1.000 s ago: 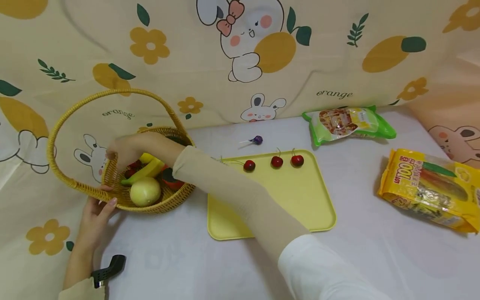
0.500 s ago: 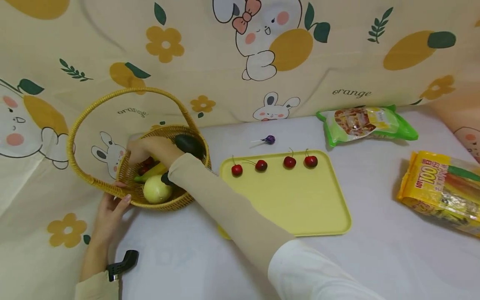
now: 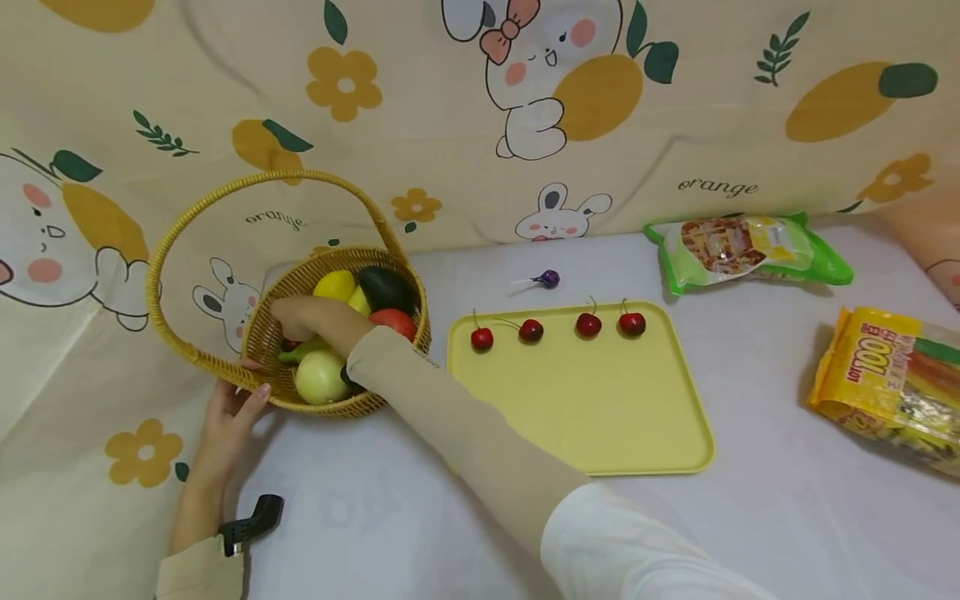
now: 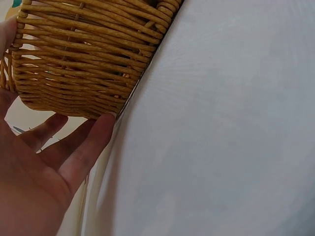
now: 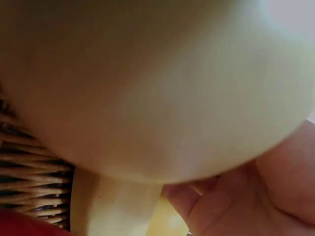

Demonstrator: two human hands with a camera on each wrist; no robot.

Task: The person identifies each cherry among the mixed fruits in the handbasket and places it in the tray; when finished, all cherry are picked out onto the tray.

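Note:
A wicker basket (image 3: 341,407) with a tall arched handle stands at the left of the table. My left hand (image 3: 232,421) grips its left side, one digit at the rim; in the left wrist view its fingers (image 4: 93,142) lie against the woven wall. My right hand (image 3: 311,321) reaches down inside, its fingertips hidden behind fruit. A pale green round fruit (image 3: 321,377) lies below the wrist and fills most of the right wrist view. A lemon (image 3: 335,285), an avocado (image 3: 386,289) and a red fruit (image 3: 395,322) lie around the hand. I cannot tell what the right fingers hold.
Right of the basket lies a yellow tray (image 3: 585,408) with several cherries (image 3: 588,325) along its back edge. Behind it is a purple lollipop (image 3: 550,278). A green snack bag (image 3: 750,250) and a yellow snack bag (image 3: 892,383) lie at the right. A printed cloth hangs behind.
The head view has turned left. My right hand and forearm have shifted within the basket, uncovering the lemon, avocado and leftmost cherry. The left hand stays on the basket.

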